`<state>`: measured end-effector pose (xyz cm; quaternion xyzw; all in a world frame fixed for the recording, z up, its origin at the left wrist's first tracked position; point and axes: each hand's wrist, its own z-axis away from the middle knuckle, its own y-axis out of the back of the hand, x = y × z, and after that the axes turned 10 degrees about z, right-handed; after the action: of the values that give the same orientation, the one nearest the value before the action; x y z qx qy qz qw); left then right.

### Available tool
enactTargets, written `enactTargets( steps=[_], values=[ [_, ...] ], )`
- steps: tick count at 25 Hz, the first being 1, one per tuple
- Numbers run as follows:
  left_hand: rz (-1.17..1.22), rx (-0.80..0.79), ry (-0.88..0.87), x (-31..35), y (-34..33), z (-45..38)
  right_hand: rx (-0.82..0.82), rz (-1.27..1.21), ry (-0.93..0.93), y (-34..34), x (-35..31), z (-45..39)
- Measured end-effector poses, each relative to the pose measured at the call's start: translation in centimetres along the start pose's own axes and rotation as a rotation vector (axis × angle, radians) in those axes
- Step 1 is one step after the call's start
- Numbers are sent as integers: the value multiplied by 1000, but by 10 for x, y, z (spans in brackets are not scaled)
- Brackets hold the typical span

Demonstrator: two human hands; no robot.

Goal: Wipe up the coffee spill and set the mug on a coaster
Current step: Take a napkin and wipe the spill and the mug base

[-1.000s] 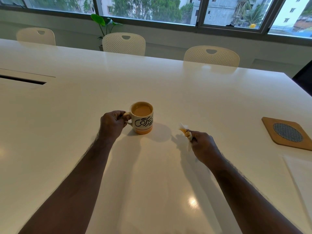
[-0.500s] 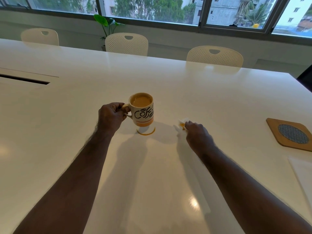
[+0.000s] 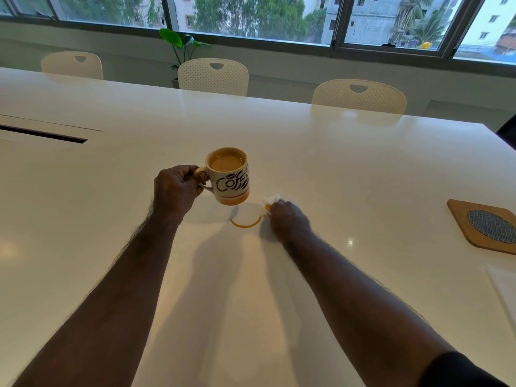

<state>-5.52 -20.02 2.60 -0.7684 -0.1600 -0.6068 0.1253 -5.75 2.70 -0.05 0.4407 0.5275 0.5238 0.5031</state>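
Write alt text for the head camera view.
A left hand lifts a full coffee mug off a white table, exposing a coffee ring; the right hand holds a stained tissue beside it. A coaster lies far right.

Soft daylight from windows (image 3: 251, 20) ahead; arm shadows on glossy table (image 3: 363, 169); edges bowed by wide-angle lens

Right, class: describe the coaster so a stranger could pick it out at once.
Start at the long white table and follow its right edge. There lies the flat brown wooden coaster, a rounded square. Unlike the pale sheet nearer the camera, it has a dark round mesh centre.
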Motion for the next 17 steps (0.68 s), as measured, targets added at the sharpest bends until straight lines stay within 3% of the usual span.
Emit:
enactTargets(
  steps=[11, 17],
  values=[
    [-2, 19, 15, 3, 8, -1, -15, 27, 370, -31, -71, 12],
    [-38, 21, 18, 1, 8, 2, 97, 116, 595, -31, -51, 53]
  ],
)
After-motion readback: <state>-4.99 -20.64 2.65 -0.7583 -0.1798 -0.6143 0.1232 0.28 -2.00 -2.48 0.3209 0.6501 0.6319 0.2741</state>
